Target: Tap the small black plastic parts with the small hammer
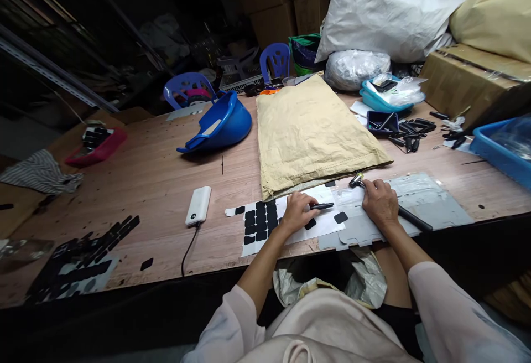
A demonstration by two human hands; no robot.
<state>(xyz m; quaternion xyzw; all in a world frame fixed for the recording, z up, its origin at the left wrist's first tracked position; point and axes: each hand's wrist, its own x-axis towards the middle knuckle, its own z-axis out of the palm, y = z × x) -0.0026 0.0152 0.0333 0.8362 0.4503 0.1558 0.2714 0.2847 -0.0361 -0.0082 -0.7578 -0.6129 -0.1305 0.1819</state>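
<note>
My left hand (pixel 297 211) is closed around a black pen-like tool (pixel 322 206) above a white sheet (pixel 326 192). Rows of black rounded pieces (pixel 261 220) lie on the sheet's left part, and a loose black piece (pixel 341 217) sits right of the hand. My right hand (pixel 380 202) is wrapped round a hammer, whose metal head (pixel 356 180) shows beyond the fingers and whose black handle (pixel 416 219) extends to the lower right. The hammer is over a grey board (pixel 435 206).
A large tan paper sack (pixel 317 130) lies behind the hands. Left of them are a white power bank (pixel 198 206) with a cable and a blue scoop (pixel 226 122). Black tools (pixel 415 128), a blue tray (pixel 501 153) and a cardboard box (pixel 468 83) stand at the right.
</note>
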